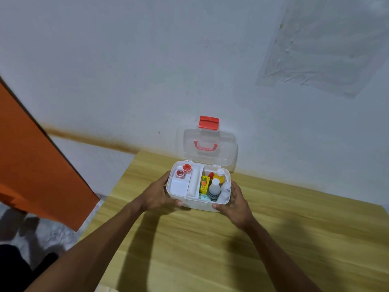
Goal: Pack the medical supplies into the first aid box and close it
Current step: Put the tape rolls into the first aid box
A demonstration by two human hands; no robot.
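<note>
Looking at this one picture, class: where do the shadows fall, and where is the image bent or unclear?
Head view: the arms cast soft dark shadows on the wooden table, beneath and beside each forearm; the wide lens bows the wall stain and table edge; the left hand and right hand are slightly soft; the first aid box labels are unreadable.

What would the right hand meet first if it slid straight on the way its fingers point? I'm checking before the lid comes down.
The right hand already touches the white plastic first aid box; its fingers point up-left, so it probably meets that side wall first.
</note>
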